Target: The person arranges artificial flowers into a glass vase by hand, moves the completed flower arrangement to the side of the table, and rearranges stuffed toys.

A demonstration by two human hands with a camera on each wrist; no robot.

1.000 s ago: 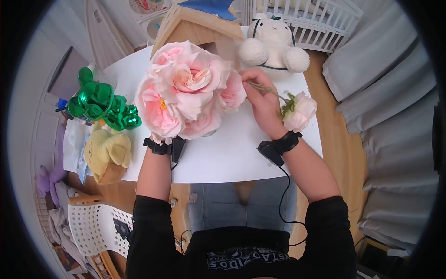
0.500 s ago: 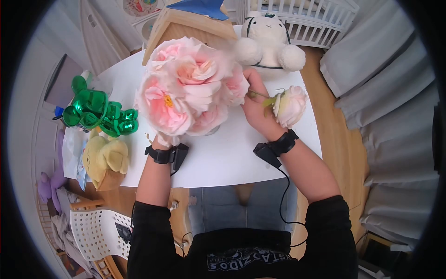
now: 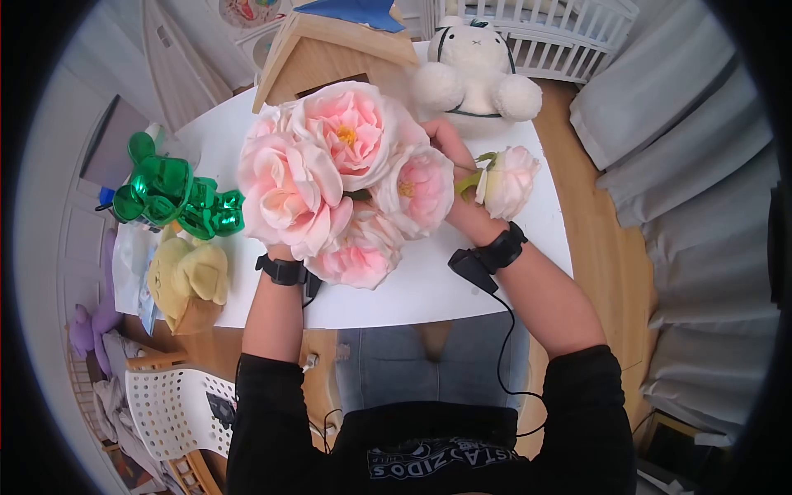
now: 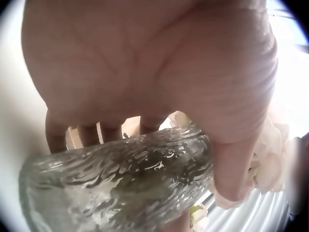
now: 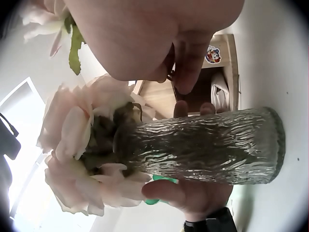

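A clear, ripple-textured glass vase (image 5: 207, 150) holds a bunch of large pink artificial-looking roses (image 3: 355, 136). My left hand (image 4: 149, 63) grips the vase, its thumb on one side and the fingers round the other; in the head view the blooms cover this hand. My right hand (image 3: 469, 210) is beside the bunch on the right, partly hidden behind a bloom. Between its thumb and fingers it pinches the stem of a single pale pink rose (image 3: 507, 181). That rose's head lies over the wrist, pointing away from the bunch, with green leaves (image 5: 75, 50) below the petals.
On the white table (image 3: 412, 297), a wooden house (image 3: 330, 54) with a blue roof piece stands behind the flowers. A white plush toy (image 3: 474, 78) sits at the back right. A shiny green bear figure (image 3: 177, 190) and a yellow plush (image 3: 186, 280) are at the left.
The bunch in the vase has turned, so different blooms face up and one hangs lower in front. My right hand has slipped further behind the blooms, and the single rose has shifted left and up.
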